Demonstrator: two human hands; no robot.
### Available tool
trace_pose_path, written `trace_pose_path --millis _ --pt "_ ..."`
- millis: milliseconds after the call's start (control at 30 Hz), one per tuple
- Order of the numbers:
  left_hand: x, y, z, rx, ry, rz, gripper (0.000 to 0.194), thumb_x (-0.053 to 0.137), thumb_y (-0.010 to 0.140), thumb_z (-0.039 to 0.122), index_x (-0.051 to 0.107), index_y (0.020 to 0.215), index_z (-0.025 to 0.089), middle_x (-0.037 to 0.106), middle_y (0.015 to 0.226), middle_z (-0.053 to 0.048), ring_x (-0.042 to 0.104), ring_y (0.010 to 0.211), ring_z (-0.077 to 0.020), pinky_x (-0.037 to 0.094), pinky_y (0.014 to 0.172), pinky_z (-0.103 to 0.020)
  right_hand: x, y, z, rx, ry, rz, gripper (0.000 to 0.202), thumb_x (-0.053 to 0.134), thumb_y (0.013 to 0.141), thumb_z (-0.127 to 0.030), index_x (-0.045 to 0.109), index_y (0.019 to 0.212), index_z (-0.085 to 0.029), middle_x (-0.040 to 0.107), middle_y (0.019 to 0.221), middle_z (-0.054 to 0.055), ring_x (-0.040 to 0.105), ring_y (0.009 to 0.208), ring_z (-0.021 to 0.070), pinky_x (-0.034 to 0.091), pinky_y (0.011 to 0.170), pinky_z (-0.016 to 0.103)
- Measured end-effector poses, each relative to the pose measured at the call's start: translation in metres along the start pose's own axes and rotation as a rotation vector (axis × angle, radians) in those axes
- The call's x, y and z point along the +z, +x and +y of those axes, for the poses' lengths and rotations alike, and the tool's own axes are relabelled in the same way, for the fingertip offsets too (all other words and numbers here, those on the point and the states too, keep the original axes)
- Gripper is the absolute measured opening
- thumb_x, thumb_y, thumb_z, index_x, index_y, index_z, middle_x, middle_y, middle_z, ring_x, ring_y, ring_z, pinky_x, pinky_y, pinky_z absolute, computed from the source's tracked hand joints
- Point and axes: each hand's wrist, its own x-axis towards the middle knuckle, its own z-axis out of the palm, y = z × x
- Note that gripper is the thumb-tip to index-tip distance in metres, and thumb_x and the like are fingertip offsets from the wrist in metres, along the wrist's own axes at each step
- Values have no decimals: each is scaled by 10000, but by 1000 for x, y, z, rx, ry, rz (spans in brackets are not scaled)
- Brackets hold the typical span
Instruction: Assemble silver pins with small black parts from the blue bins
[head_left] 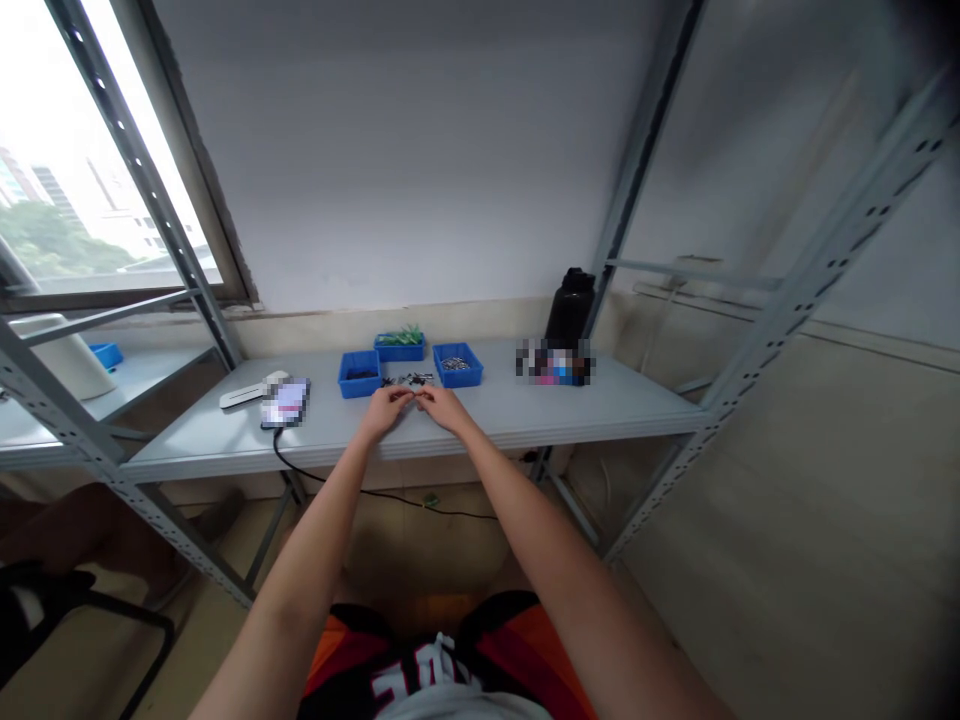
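Grey counter (517,412) w/ metal posts (646,150) at its ends. L hand (385,410) is at the front-mid, fingers drawn into a narrow pinch; R hand (442,408) is alongside, pinched narrow too, tips meeting or nearly so. Can't tell if a small pc is held btwn them; too tiny to make out. Loose pcs (416,379), dark & silvery, lie on the counter just beyond the fingertips, btwn two blue bins. L bin (361,388) has dark bits (361,374) in it; R bin (462,378) has silvery bits (454,364). Back bin (400,353), also blue, sits behind, near the wall (405,200), w/ green stuff (405,336) poking above its rim. Off to the L: phone (286,403), pixelated, w/ black cable (300,468) running off the front edge & down; white gadget (244,396) just beside. Far R: black bottle (570,312), upright, pixelated item (556,366) right in front, ID unclear. Someone's leg (94,535) shows lower L.
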Motion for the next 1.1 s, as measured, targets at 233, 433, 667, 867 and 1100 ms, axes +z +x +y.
trace_pose_path --millis 233,433,667,867,1100 --pt "4 0 -7 -78 -91 52 161 550 786 260 629 844 132 725 805 -85 665 736 -180 499 731 -283 -1 -2 -3 3 39 79 184 561 884 -307 694 841 -187 668 702 5 589 681 139 399 678 238" --pt "3 -1 -6 -79 -28 6 174 562 765 296 633 805 142 705 704 -56 632 671 -173 474 690 -280 1 -1 -1 -9 41 101 201 565 872 -337 694 829 -189 678 722 8 601 706 145 418 704 245" --pt "2 0 -3 31 15 -7 217 575 803 318 690 818 135 715 790 -67 604 717 -169 453 697 -271 1 0 1 27 81 97 164 547 880 -304 672 886 -196 677 711 8 604 677 148 437 693 248" --pt "-1 -1 0 25 69 -5 199 569 823 272 719 835 142 732 845 -76 622 777 -182 460 759 -278 2 0 1 24 100 33 139 531 884 -260 650 884 -188 669 705 5 619 705 147 443 726 254" --pt "1 3 -10 -23 61 74 256 583 827 341 731 864 136 729 836 -83 623 782 -193 452 749 -281 4 2 5 25 66 58 146 504 899 -221 647 899 -189 683 747 16 624 714 143 450 733 253"
